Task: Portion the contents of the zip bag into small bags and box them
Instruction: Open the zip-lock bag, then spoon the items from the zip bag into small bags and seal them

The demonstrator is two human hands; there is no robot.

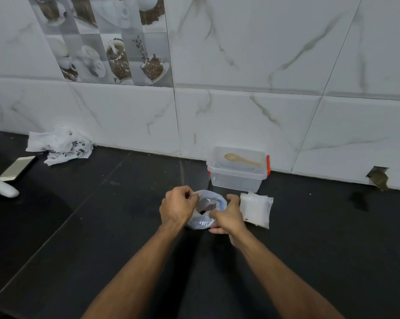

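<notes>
A clear zip bag (207,208) stands on the black counter, its mouth pulled wide with dark contents showing inside. My left hand (177,207) pinches the bag's left rim. My right hand (227,216) grips the right and near rim. Just right of the bag lies a flat stack of small clear bags (256,209). Behind it stands a clear plastic box (237,173) with red clips, lid on, and a wooden spoon (241,160) lying on the lid.
A crumpled white printed plastic bag (59,146) lies at the back left by the tiled wall. A phone (17,168) and a white object (2,188) sit at the far left. The wall has a hole (378,178) low on the right.
</notes>
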